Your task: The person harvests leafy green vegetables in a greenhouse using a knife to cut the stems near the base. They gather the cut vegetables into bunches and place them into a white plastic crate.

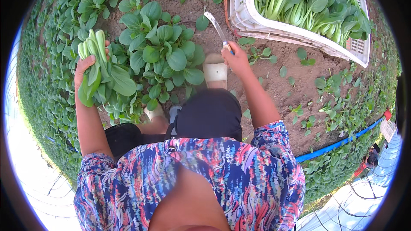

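Observation:
At the left, my left hand (85,66) is closed round a bunch of bok choy (116,79), its pale cut stems pointing up and its leaves hanging down. My right hand (236,59) grips the handle of a small sickle (217,28) in front of me, the curved blade pointing away and to the left. Between my hands grows a dense clump of bok choy plants (165,53), still rooted in the soil. Neither the bunch nor the blade touches that clump as far as I can see.
A white plastic crate (295,30) heaped with cut bok choy (314,6) stands at the far right. Sparse small plants dot the brown soil (278,90) on the right. A blue hose (342,146) runs along the right side. My sandalled foot (215,72) is near the sickle.

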A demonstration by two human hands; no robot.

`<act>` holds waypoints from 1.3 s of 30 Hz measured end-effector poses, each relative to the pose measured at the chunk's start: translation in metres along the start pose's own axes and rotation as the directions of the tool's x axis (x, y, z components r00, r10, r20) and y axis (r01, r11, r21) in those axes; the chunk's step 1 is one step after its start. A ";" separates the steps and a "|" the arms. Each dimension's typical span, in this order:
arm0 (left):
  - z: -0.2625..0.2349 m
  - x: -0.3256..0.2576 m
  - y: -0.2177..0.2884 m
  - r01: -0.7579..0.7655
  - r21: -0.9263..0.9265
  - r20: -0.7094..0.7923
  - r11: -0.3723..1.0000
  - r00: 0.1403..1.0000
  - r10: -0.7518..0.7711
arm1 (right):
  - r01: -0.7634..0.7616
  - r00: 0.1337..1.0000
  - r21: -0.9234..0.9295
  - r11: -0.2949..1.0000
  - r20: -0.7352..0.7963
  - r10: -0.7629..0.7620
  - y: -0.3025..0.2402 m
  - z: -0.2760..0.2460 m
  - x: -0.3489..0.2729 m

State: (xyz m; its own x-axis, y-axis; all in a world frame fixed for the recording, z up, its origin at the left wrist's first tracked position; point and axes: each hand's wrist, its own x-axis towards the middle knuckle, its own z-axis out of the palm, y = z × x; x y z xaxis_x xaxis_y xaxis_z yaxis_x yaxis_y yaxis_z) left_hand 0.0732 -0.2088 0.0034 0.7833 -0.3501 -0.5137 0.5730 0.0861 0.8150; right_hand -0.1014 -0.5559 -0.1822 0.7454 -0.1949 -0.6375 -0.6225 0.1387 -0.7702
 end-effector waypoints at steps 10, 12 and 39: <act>0.121 0.129 -0.181 -0.174 0.933 0.225 0.314 0.965 -0.133 | 0.158 0.987 -0.561 0.812 0.111 -0.116 0.050 0.023 0.000; 0.112 0.136 -0.191 -0.077 0.989 0.111 0.126 0.950 -0.293 | 0.255 0.967 -0.589 0.767 0.139 -0.214 0.060 0.030 0.016; 0.014 0.084 -0.214 -0.178 0.975 0.102 -0.136 0.894 -0.435 | 0.381 0.924 -0.779 0.498 0.334 -0.184 0.039 0.062 0.058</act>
State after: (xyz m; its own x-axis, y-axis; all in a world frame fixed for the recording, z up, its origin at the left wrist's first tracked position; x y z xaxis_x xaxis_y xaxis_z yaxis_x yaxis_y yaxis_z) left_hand 0.0136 -0.2694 -0.2105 0.4264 -0.4459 -0.7870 -0.4520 -0.8587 0.2416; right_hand -0.0681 -0.5018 -0.2503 0.8831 0.1189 -0.4538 -0.2121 -0.7617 -0.6123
